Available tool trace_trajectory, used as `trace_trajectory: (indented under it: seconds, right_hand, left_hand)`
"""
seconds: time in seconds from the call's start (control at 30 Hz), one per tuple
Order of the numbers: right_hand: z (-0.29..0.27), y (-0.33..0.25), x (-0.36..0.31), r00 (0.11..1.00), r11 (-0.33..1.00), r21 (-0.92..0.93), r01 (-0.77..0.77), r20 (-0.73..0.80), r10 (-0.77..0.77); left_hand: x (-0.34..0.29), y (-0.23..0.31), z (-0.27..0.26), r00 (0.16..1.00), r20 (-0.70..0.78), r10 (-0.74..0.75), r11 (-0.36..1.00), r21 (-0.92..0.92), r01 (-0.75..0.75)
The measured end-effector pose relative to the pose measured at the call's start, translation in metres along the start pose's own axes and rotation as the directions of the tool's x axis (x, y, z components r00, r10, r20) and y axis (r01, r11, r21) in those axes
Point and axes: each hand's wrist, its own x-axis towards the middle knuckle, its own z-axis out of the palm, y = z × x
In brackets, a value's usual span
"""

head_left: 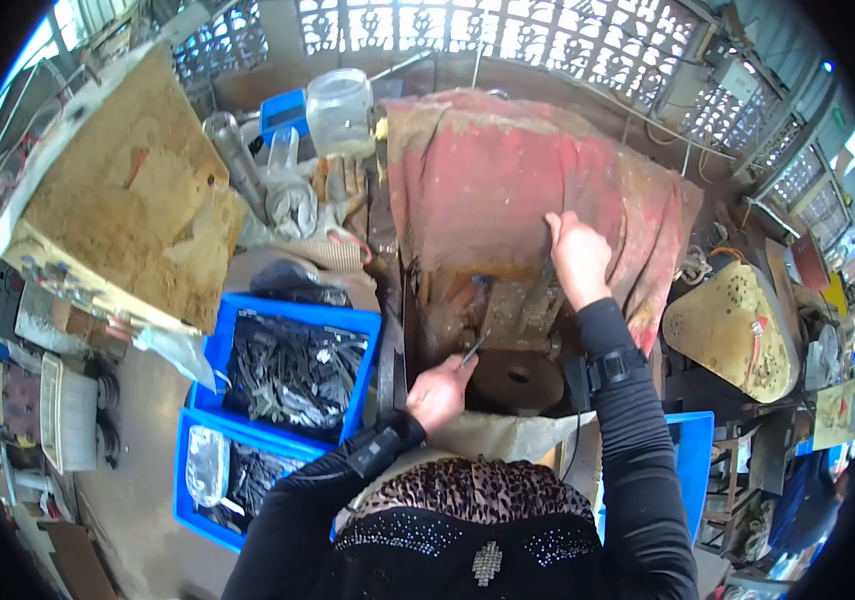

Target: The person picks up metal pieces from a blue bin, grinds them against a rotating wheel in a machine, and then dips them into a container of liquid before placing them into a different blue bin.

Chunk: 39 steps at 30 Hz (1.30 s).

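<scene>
Head: left fingers (pixel 455 366) hold rod (pixel 478 347); sticker (pixel 760 328) illegible.

Cloth (pixel 518 180) draping over machine (pixel 528 310), centre of frame. Bins (pixel 368 360) sitting lower left, strips (pixel 288 370) lying inside. Jar (pixel 339 110) standing left of cloth. Wall (pixel 508 30) running behind, top of frame.

thin metal piece (pixel 478 346) | greyish, straight | slanted up rightward | in left fingers (pixel 460 367)
</scene>
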Motion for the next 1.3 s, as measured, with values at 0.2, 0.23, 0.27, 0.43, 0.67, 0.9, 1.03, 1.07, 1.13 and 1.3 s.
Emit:
trace_trajectory:
  seconds: [0.2,0.23,0.27,0.43,0.67,0.9,1.03,1.07,1.13,1.3]
  right_hand:
    - [0.005,0.000,0.001,1.000,0.999,-0.040,-0.015,-0.004,0.015]
    - [0.006,0.000,0.001,1.000,0.999,-0.034,-0.022,0.002,0.022]
    - [0.006,-0.001,0.000,1.000,0.999,-0.027,-0.025,0.004,0.025]
    - [0.000,0.000,-0.001,0.994,0.994,0.080,-0.079,0.082,0.073]
    - [-0.002,0.003,0.001,0.981,0.978,0.175,-0.109,0.175,0.078]
    - [-0.010,0.009,0.002,0.985,0.939,0.323,-0.115,0.158,0.066]
    - [-0.036,0.027,-0.023,0.977,0.842,0.531,-0.094,0.213,-0.026]
    - [-0.045,0.031,-0.037,0.982,0.764,0.643,-0.054,0.174,-0.077]
    - [-0.066,0.040,-0.075,0.968,0.615,0.782,-0.104,0.223,-0.120]
    - [-0.112,0.048,-0.168,0.918,0.510,0.853,-0.115,0.287,-0.274]
  left_hand:
    - [0.003,0.003,-0.006,1.000,0.011,-0.006,1.000,0.004,0.006]
    - [0.002,0.004,-0.006,0.999,0.027,-0.032,1.000,0.001,0.032]
    - [0.001,0.005,-0.005,0.999,-0.036,0.006,0.999,0.045,-0.004]
    - [-0.003,0.002,0.003,0.998,-0.046,-0.032,0.997,0.074,0.036]
    - [-0.005,-0.003,0.014,0.996,-0.026,-0.080,0.987,0.139,0.083]
    - [-0.004,0.002,0.007,0.992,-0.062,-0.109,0.981,0.152,0.118]
    - [0.000,0.000,0.002,0.959,-0.283,-0.022,0.999,0.029,0.031]
    - [0.002,-0.002,0.000,0.954,-0.300,-0.004,1.000,0.028,0.013]
    - [0.009,-0.005,-0.002,0.949,-0.312,-0.034,0.999,-0.016,0.031]
    - [0.040,-0.010,-0.003,0.965,-0.257,0.044,0.991,0.132,-0.010]
